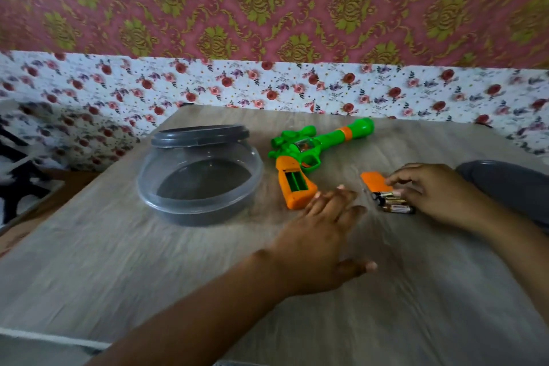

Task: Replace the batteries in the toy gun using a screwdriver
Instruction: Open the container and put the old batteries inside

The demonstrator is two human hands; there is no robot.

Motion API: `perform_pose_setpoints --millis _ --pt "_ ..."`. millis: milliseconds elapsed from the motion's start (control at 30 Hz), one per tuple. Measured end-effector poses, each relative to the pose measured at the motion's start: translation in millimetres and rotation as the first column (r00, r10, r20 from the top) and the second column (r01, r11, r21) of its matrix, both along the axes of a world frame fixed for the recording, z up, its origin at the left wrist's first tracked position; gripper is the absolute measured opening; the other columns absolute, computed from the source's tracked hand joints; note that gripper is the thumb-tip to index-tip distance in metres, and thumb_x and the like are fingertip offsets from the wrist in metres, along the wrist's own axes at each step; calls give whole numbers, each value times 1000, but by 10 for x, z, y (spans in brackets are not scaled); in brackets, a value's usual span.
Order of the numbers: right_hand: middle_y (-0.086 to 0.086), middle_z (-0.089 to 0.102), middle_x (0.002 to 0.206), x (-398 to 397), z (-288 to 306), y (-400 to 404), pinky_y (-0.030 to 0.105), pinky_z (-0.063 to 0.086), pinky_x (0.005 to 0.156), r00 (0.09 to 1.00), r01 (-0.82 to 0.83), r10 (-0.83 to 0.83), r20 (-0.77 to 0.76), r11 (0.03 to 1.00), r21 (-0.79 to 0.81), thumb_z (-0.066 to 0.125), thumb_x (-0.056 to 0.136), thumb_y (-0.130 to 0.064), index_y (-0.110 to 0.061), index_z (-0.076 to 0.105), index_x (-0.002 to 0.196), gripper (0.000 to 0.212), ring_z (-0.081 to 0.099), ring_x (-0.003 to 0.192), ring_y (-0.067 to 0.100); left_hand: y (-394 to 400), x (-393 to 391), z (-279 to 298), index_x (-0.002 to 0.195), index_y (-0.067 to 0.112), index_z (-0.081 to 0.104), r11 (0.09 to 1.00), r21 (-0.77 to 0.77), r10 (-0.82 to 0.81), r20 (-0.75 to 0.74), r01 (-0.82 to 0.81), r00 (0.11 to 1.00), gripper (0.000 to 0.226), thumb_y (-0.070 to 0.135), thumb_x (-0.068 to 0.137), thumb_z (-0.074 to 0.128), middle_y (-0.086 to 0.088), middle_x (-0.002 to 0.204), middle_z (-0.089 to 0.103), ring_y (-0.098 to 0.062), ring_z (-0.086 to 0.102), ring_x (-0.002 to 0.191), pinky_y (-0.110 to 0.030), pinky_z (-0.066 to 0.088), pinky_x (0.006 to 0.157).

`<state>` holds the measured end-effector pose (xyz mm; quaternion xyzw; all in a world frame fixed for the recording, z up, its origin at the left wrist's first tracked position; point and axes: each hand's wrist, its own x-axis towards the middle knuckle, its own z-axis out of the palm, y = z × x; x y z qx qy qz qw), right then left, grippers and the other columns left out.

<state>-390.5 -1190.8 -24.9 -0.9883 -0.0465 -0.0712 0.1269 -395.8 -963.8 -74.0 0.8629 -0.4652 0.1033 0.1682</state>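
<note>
A green and orange toy gun [312, 148] lies on the wooden table [148, 261], barrel pointing to the far right. Its orange grip shows an open battery compartment [294, 181] with nothing inside. The orange cover [375, 182] lies to the right of the grip. A few dark batteries [393, 204] lie just in front of the cover. My right hand [439, 193] hovers over the batteries, its curled fingertips touching them. With fingers spread and nothing in it, my left hand [320, 235] is stretched out flat near the grip's base. No screwdriver is visible.
A clear round plastic container [199, 178] stands left of the gun, with its grey lid [199, 134] leaning behind it. A grey object [511, 184] lies at the table's right edge. A floral wall runs behind the table.
</note>
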Motion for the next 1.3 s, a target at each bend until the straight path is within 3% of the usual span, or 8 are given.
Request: perform_pose_setpoints --millis 167,300,533,667,800,967,1133,1300 --pt "6 66 105 -15 -222 -132 24 40 80 1000 -22 23 17 999 -32 68 80 -13 -13 67 108 28 61 98 24 -373 -36 -76 144 8 30 997 75 -16 -127 25 992 78 61 87 37 -14 153 25 -27 18 143 -36 9 117" --pt "5 64 107 9 -289 -136 33 46 83 997 -58 61 48 997 -47 70 78 -16 -15 63 113 36 61 97 24 -393 -36 -107 147 12 25 997 69 35 -190 -22 981 73 53 91 45 -9 157 18 -22 12 145 -30 8 117" --pt "5 54 118 56 -301 -140 20 29 82 995 -100 102 10 988 -119 67 80 -16 -15 55 124 45 50 110 24 -370 -83 -104 145 14 28 1000 25 3 -176 2 984 70 53 90 46 -6 153 26 -20 23 141 -28 20 113" --pt "6 48 121 99 -309 -139 22 27 88 993 -101 89 -71 977 -188 63 83 -20 -17 53 127 45 42 115 23 -366 -84 -101 146 13 27 1000 21 4 -184 0 983 71 53 90 46 -7 153 26 -20 23 141 -26 18 113" --pt "3 49 114 89 -292 -152 21 25 82 991 -108 90 -100 976 -191 66 81 -22 -19 57 118 38 42 110 23 -365 -88 -98 146 13 27 1000 29 15 -194 -9 981 71 53 90 46 -6 153 26 -20 23 141 -26 19 113" --pt "6 42 126 5 -311 -92 34 35 96 979 -86 42 -198 971 -222 55 88 -22 -13 44 125 39 39 116 24 -363 -79 -129 146 14 28 995 103 23 -188 -3 982 70 55 91 42 -5 155 23 -20 17 143 -29 14 115" --pt "5 35 127 -139 -457 9 36 40 87 995 -32 -7 -101 926 -377 41 86 -5 -19 28 134 52 37 115 24 -367 -70 -154 146 14 27 994 112 27 -177 -8 984 70 55 91 42 -5 156 21 -20 14 144 -23 5 113" --pt "7 37 124 -171 -526 1 36 38 86 999 5 -21 -36 920 -393 39 85 -2 -15 33 128 45 38 112 25 -363 -79 -151 147 15 27 994 108 31 -197 -10 980 69 53 91 42 -4 156 21 -19 14 145 -24 8 114"
